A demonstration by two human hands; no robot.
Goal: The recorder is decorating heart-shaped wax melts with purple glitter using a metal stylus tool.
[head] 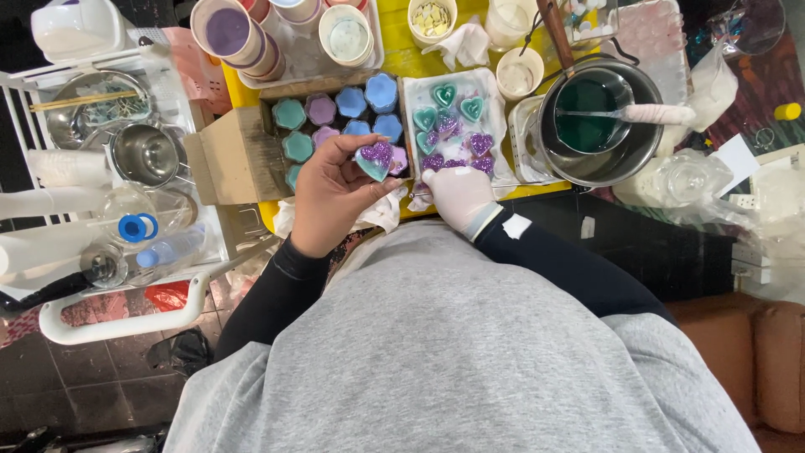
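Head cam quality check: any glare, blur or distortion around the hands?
Head view: even overhead light, hands sharp; left hand holding the purple glitter heart-shaped piece and white-gloved right hand both crisp. Bright reflections on the steel pot with green liquid. Wide-angle bending at the edges; floor at lower left dark.

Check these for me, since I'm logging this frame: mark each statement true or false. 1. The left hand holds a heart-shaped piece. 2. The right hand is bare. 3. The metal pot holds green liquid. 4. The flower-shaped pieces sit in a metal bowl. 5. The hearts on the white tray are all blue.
1. True: the left hand holds a purple and teal heart-shaped piece.
2. False: the right hand wears a white glove.
3. True: the metal pot holds dark green liquid.
4. False: the flower-shaped pieces sit in a cardboard box.
5. False: the hearts on the white tray are teal and purple.
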